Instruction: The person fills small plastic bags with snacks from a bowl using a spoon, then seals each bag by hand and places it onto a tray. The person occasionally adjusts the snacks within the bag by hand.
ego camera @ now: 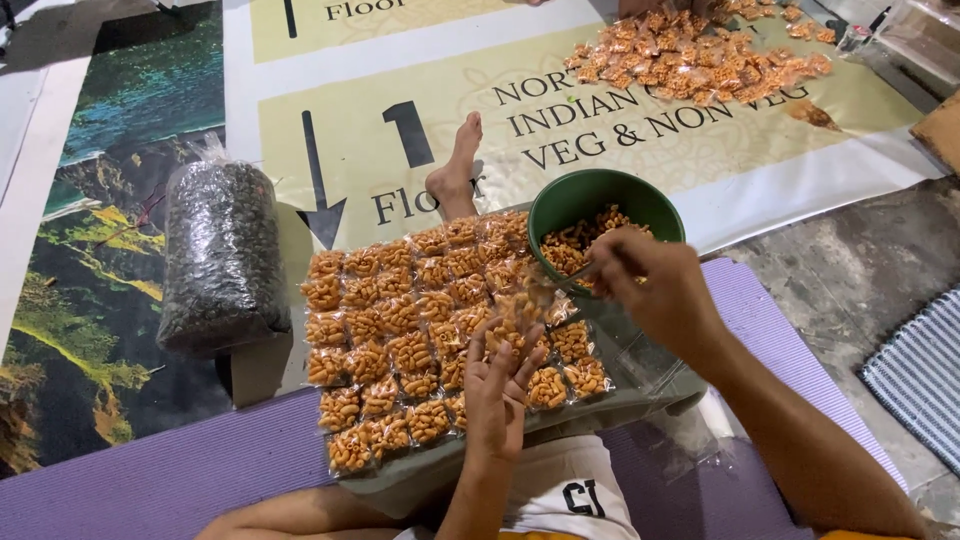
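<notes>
My left hand (pixel 500 392) is raised over a board covered with several rows of small clear packets of orange snack pieces (pixel 400 340); its fingers hold a small clear packet (pixel 512 325) with orange pieces in it. My right hand (pixel 650 285) sits at the rim of a green bowl (pixel 600 195) of the same orange pieces, its fingers pinched on what looks like a small spoon, blurred. The bowl stands at the board's far right corner. My bare foot (pixel 457 165) rests beyond the packets.
A large clear bag of dark pieces (pixel 222 255) lies left of the board. A heap of filled orange packets (pixel 695 50) sits far right on a printed banner (pixel 400 60). A purple mat (pixel 180 470) is under me; a striped mat (pixel 915 375) lies at right.
</notes>
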